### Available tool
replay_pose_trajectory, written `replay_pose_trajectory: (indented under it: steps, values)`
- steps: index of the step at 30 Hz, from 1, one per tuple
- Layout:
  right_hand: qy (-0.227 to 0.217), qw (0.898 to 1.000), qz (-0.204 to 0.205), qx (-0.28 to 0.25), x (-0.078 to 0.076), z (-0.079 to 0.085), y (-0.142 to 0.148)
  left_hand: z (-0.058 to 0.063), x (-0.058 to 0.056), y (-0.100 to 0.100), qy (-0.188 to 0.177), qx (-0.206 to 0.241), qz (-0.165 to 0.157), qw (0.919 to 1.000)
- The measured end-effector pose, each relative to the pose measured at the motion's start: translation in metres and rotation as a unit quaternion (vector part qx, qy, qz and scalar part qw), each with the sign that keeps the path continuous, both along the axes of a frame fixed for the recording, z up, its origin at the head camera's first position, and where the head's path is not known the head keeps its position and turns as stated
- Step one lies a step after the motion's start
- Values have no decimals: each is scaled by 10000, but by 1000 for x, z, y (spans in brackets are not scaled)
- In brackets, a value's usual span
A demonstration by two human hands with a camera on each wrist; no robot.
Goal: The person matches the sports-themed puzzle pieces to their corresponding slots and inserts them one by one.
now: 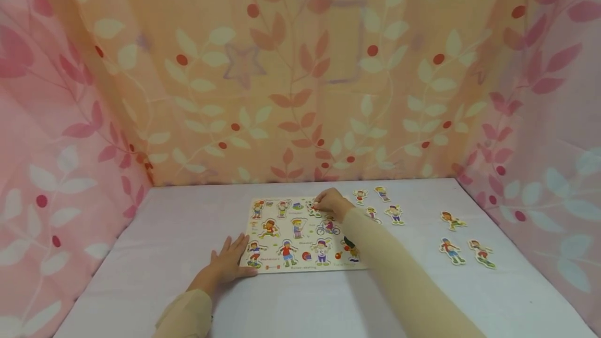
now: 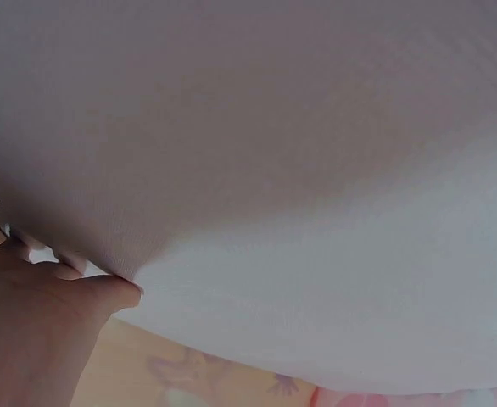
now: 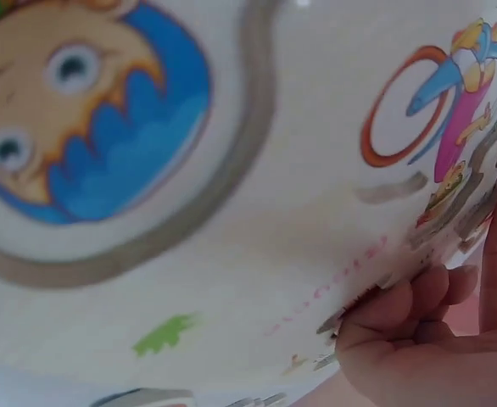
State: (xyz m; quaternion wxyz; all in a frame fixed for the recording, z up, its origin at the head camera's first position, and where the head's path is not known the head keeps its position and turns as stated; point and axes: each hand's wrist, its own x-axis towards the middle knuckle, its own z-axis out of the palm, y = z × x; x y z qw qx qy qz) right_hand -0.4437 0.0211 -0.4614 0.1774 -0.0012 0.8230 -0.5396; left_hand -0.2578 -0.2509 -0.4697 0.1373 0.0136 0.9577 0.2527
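A flat puzzle board [image 1: 277, 269] with printed sports figures lies on the white-covered table. My left hand [image 1: 230, 261] rests at its lower left corner, fingers spread along the side and thumb at the front edge; that thumb [image 2: 117, 293] is straight in the left wrist view. At the board's upper right, my right hand [image 1: 332, 203] pinches a small footballer puzzle piece [image 1: 311, 207] over the footballer's spot. Curled fingers of the right hand [image 3: 427, 339] are close against the board in the right wrist view, hiding most of the piece.
Right of the board lie several loose figure pieces, among them a baseball player piece [image 1: 395, 215], a runner piece [image 1: 452, 220] and a skateboarder piece [image 1: 482, 253]. A leaf-patterned curtain [image 1: 291, 93] encloses the table at the back and both sides.
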Motion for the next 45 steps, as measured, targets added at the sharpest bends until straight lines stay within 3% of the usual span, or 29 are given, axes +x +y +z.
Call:
replay_pose_trajectory:
  steps: [10,16,18,23,29,37,45]
  values:
    - [101,9970,332,694,-5,-2,-4,-1,2,-2,17,16,-9,10000]
    - [2,9962,594,631,6,4,7,-3,3,0,17,90,-32,10000]
    - [156,9942,693,806,8,7,12,-3,2,2,9,66,-46,10000]
    - [586,9884,759,1176,6,19,31,-4,1,2,20,34,-40,10000]
    - [751,9845,926,1287,13,45,58,-3,0,-1,39,3,-44,10000]
    - [733,9884,747,1101,25,65,100,-10,-3,-4,28,-112,-97,9999]
    - [790,9896,681,990,34,79,143,-5,-3,-3,48,-56,-174,9998]
